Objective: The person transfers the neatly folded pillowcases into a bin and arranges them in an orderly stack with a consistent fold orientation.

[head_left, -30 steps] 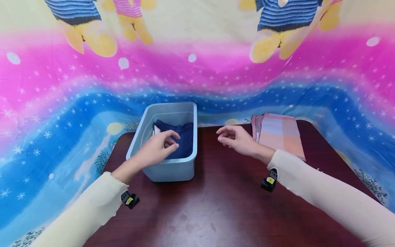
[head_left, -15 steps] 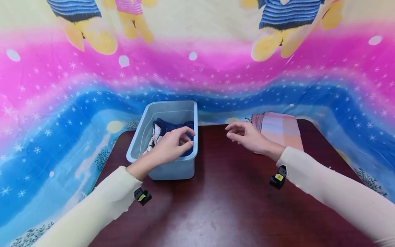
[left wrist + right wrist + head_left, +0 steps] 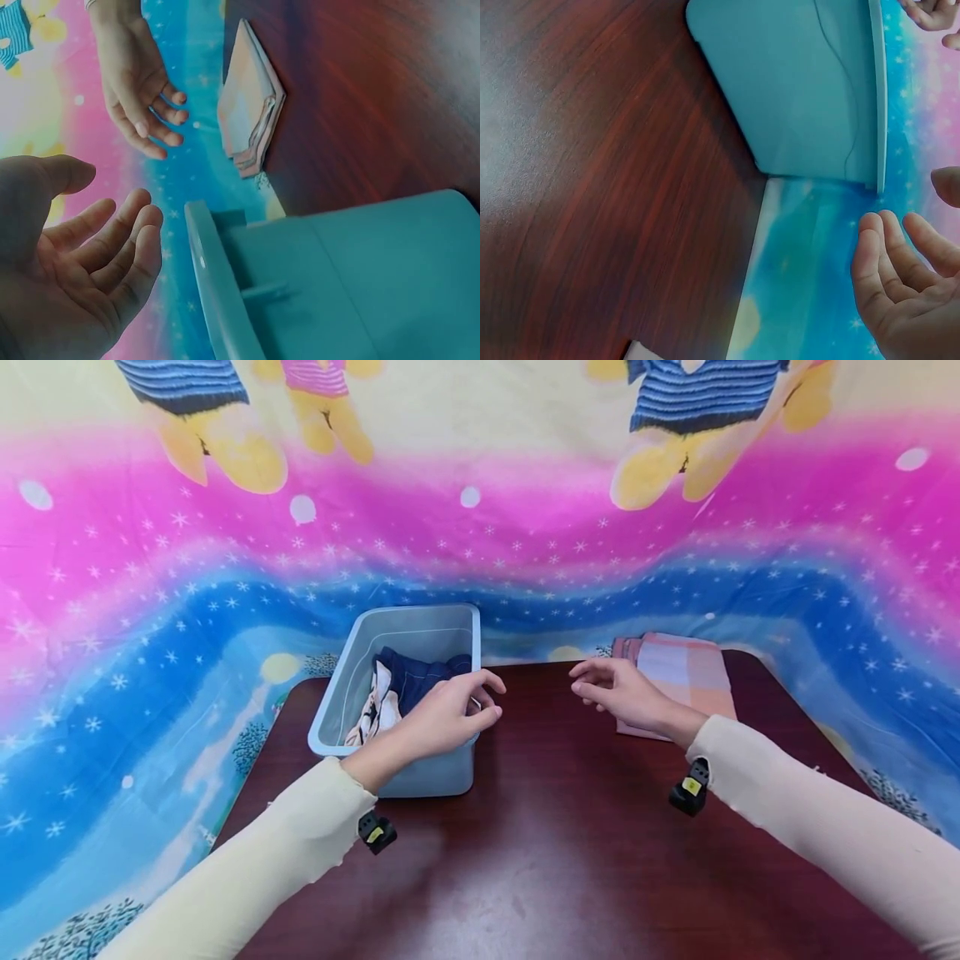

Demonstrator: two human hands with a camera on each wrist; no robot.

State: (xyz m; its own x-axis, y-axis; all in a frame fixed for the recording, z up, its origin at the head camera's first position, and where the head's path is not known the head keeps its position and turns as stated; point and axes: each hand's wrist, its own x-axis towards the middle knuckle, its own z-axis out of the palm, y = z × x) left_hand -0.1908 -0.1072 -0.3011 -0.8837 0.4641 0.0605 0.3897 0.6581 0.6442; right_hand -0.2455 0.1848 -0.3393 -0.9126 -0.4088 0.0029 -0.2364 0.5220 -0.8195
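Observation:
My left hand (image 3: 450, 714) hovers over the front right corner of a grey-blue plastic bin (image 3: 341, 693), its fingers loosely bent and nothing in them. Inside the bin lie dark blue denim clothing (image 3: 412, 677) and a pale cloth with black marks (image 3: 378, 714); the left hand and wrist hide part of them. My right hand (image 3: 622, 693) is held above the table, just left of a folded pink, orange and lilac checked cloth (image 3: 693, 672). It is also bare, with relaxed fingers. In the left wrist view the folded cloth (image 3: 251, 101) shows its layered edge.
A dark red-brown wooden table (image 3: 517, 860) carries the bin at its back left and the folded cloth at its back right. Behind the table hangs a colourful printed curtain (image 3: 525, 518). Small black cameras are strapped at both wrists.
My left hand has moved right, from above the bin's inside to its right rim, uncovering more of the pale cloth. My right hand has shifted right, towards the folded checked cloth.

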